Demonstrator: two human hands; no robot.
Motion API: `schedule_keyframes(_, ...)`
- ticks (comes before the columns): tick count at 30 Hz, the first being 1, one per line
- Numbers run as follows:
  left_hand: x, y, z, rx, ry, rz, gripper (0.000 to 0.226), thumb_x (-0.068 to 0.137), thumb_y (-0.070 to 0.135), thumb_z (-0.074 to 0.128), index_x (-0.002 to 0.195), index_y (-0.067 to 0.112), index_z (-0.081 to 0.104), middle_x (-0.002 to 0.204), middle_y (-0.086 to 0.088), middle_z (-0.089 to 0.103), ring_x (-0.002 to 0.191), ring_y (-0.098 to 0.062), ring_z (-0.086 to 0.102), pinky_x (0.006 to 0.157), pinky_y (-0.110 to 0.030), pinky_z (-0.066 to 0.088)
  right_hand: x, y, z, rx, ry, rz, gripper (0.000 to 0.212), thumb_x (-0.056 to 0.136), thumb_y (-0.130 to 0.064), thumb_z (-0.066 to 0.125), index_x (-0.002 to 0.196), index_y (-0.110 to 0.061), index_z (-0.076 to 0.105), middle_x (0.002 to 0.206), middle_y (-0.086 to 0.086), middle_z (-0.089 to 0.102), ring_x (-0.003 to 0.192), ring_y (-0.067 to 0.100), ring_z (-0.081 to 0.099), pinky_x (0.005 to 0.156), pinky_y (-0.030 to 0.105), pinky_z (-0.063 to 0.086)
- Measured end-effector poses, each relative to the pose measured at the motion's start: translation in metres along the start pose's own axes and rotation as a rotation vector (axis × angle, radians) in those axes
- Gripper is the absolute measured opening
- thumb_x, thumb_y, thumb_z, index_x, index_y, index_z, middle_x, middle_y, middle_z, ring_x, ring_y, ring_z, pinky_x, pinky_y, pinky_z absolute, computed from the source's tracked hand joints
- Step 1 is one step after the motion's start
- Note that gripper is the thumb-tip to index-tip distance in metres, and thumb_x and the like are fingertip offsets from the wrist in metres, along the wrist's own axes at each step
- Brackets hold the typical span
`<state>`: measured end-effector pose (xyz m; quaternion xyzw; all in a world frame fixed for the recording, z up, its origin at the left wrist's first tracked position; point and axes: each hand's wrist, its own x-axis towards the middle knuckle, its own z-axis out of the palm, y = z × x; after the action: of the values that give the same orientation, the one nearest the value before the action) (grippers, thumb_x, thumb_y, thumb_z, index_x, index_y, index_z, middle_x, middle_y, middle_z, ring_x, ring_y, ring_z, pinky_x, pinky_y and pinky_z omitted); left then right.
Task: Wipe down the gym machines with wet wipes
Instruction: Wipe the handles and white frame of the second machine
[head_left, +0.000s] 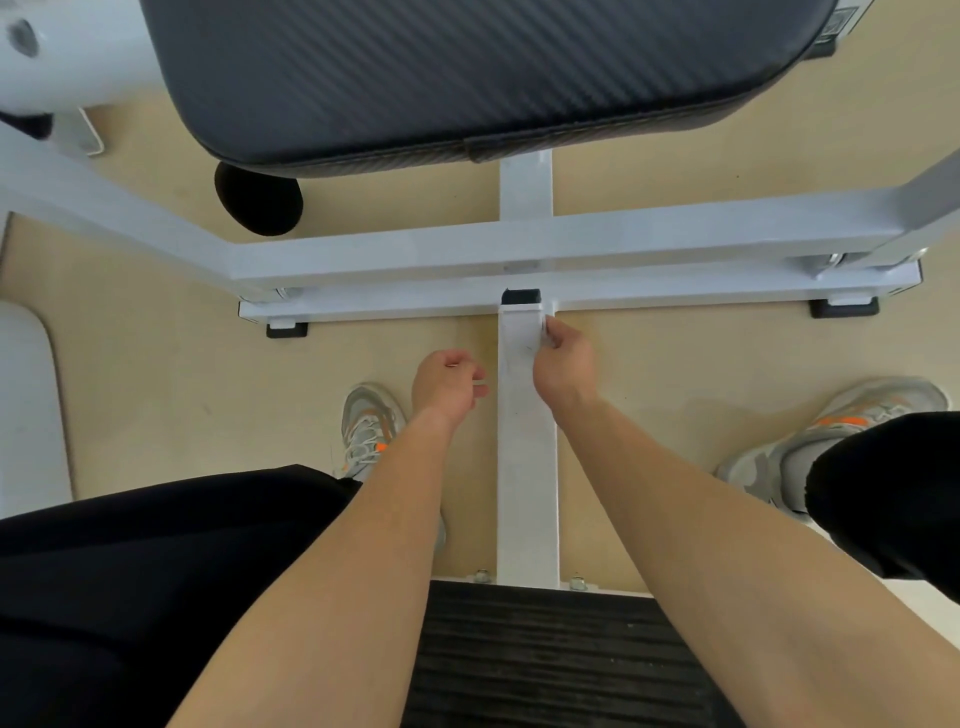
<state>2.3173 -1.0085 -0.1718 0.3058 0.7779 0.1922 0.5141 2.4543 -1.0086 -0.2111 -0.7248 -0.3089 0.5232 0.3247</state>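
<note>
Landmark: the white centre beam (527, 441) of the machine base, lying flat on the floor; every place below is told from it.
Wet wipe: a small white wad (545, 331) pressed on the right edge of the beam, near its far end. Only a little of it shows past the fingers, and it is hard to separate from the white paint.
Right hand: the right hand (563, 364) is over the right side of the beam, fingers bent and pinching the wipe against the metal.
Left hand: the left hand (448, 385) hangs just left of the beam and does not touch it. Its fingers are loosely curled and I see nothing inside them.
Far end of the beam: a black end cap (520, 296) sits where the beam meets the lower cross bar (701, 293).
Near end of the beam: two bolts (481, 575) and then a ribbed black footplate (545, 654).
Beyond the beam: a black padded seat (467, 78).
How the wipe will handle, I judge: light, soft and damp, so it folds and bunches easily and may slip out from wet fingers.
Where to hold it, I judge: gathered under several fingertips, with a flat part left free to press on the paint.
Step in hand, I judge: wiping the beam's right edge; the rest of its length is probably not done yet.
</note>
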Motion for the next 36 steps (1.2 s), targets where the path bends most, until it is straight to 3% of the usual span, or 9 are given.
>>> schedule_keyframes(1,-0.001,-0.002,-0.001,0.002,0.001,-0.007,0.023,0.101,0.017,0.048,0.121,0.013,0.058,0.106,-0.006,0.072,0.085,-0.022,0.073,0.077,-0.034,0.053,0.000,-0.005,0.000,0.013,0.010,-0.005,0.049,0.093,0.008,0.030,0.129,-0.004,0.061,0.110,0.006,0.068,0.116,0.024,0.056,0.083,0.035,0.054)
schedule_keyframes(4,-0.004,-0.007,-0.003,-0.005,0.012,-0.026,0.020,0.101,0.016,0.047,0.118,0.012,0.058,0.107,-0.008,0.072,0.084,-0.024,0.072,0.073,-0.033,0.052,-0.001,-0.007,0.000,-0.015,0.022,-0.026,0.051,0.098,0.004,0.034,0.146,-0.007,0.047,0.126,0.001,0.063,0.101,0.020,0.062,0.092,0.028,0.050)
schedule_keyframes(8,-0.004,-0.009,-0.008,-0.023,0.033,-0.031,0.020,0.101,0.014,0.047,0.117,0.011,0.058,0.106,-0.010,0.071,0.080,-0.022,0.070,0.067,-0.028,0.050,0.001,0.013,0.001,-0.176,-0.057,-0.014,0.027,0.093,-0.002,0.036,0.086,-0.023,0.052,0.075,-0.009,0.050,0.064,0.006,0.044,0.058,0.022,0.043)
schedule_keyframes(11,-0.006,-0.007,-0.012,-0.012,0.031,-0.027,0.019,0.102,0.015,0.046,0.116,0.012,0.059,0.105,-0.008,0.072,0.080,-0.020,0.070,0.074,-0.031,0.053,0.002,0.009,-0.006,-0.183,-0.048,-0.026,0.028,0.093,-0.006,0.046,0.070,-0.022,0.047,0.064,-0.012,0.038,0.054,0.006,0.033,0.051,0.018,0.028)
schedule_keyframes(16,-0.022,0.000,-0.008,0.006,0.031,0.017,0.014,0.100,0.015,0.051,0.112,0.015,0.059,0.106,-0.007,0.071,0.075,-0.017,0.070,0.078,-0.035,0.054,-0.010,-0.004,-0.022,-0.132,0.025,-0.018,0.033,0.093,-0.012,0.057,0.123,-0.014,0.069,0.097,-0.001,0.068,0.082,0.012,0.059,0.074,0.022,0.047)
schedule_keyframes(20,-0.036,-0.008,-0.001,0.064,-0.086,0.097,0.023,0.095,0.014,0.062,0.116,0.022,0.061,0.109,-0.004,0.071,0.082,-0.019,0.071,0.073,-0.028,0.053,-0.039,0.004,-0.033,-0.095,-0.050,-0.087,0.023,0.089,-0.011,0.067,0.112,-0.013,0.068,0.092,-0.001,0.064,0.072,0.004,0.058,0.059,0.007,0.042)
schedule_keyframes(25,-0.044,-0.029,0.013,-0.021,-0.288,0.110,0.034,0.096,0.013,0.066,0.129,0.021,0.061,0.113,-0.001,0.070,0.084,-0.016,0.070,0.084,-0.034,0.057,-0.054,0.024,-0.035,-0.082,-0.139,-0.132,0.014,0.084,-0.016,0.077,0.086,-0.020,0.063,0.085,-0.009,0.063,0.079,0.007,0.060,0.071,0.018,0.047)
schedule_keyframes(31,-0.023,-0.036,0.008,0.024,-0.162,0.125,0.011,0.088,0.011,0.075,0.096,0.017,0.070,0.089,-0.005,0.072,0.067,-0.011,0.066,0.059,-0.019,0.050,-0.039,0.028,-0.046,-0.085,-0.200,-0.056,0.013,0.085,-0.011,0.076,0.094,-0.020,0.070,0.088,0.000,0.066,0.077,0.015,0.064,0.080,0.041,0.061)
schedule_keyframes(36,-0.006,-0.048,0.005,0.108,-0.052,0.190,0.016,0.089,0.014,0.074,0.084,0.028,0.071,0.083,0.006,0.071,0.075,-0.013,0.066,0.072,-0.023,0.051,-0.028,0.033,-0.053,-0.166,-0.160,-0.002,0.013,0.086,-0.014,0.074,0.094,-0.024,0.070,0.080,0.002,0.065,0.070,0.017,0.063,0.074,0.036,0.057)
